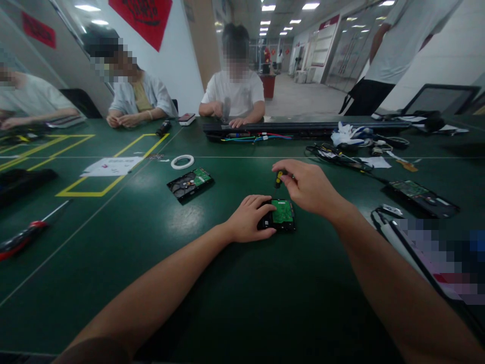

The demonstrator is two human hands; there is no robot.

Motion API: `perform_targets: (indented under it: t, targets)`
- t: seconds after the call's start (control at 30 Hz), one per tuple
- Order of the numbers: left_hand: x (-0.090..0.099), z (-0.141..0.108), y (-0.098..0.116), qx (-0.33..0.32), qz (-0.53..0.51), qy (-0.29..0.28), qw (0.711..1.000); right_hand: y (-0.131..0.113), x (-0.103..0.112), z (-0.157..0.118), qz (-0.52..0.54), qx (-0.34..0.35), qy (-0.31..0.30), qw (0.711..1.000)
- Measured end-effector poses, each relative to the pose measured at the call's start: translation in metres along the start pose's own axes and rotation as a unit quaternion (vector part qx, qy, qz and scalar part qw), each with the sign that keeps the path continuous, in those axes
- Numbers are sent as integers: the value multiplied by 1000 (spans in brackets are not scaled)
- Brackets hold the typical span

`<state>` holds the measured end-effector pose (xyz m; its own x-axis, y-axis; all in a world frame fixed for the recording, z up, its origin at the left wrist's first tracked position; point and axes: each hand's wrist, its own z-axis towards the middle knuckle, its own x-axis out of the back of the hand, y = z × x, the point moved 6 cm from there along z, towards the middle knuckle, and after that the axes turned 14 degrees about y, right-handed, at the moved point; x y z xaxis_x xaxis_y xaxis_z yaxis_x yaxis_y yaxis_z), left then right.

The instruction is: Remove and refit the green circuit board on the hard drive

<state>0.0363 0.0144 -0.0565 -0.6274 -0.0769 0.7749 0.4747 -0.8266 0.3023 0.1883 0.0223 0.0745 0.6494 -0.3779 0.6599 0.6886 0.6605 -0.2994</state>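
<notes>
My left hand (248, 221) grips a hard drive (284, 212) by its left end, fingers over the top edge and thumb along the near edge. The drive lies flat on the green table with its green circuit board facing up. Above its far edge, my right hand (312, 189) pinches a short black and yellow screwdriver (279, 179), held nearly upright. The screwdriver's tip is too small to make out, so I cannot tell whether it touches the drive.
A second hard drive (190, 184) and a white tape ring (182, 162) lie to the left. Another drive (420, 197), cables (337, 156) and white gloves (350, 135) are on the right. A red-black screwdriver (28, 236) rests far left. Several people sit or stand around the table.
</notes>
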Motion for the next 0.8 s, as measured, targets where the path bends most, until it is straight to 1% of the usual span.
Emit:
perform_targets:
  t: [0.17,0.33,0.6,0.8]
  targets:
    - [-1,-1,-2,0,-1,1,1000,-1,0,1,6,-14,4,1000]
    - [0,0,0,-5,0,3,1000,5,-2,1,-34,-21,5,999]
    - [0,0,-1,6,-7,-3,1000,9,-6,-2,-80,25,-9,996]
    - [-1,0,-2,5,-3,-4,1000,8,-6,-1,-63,43,-27,997]
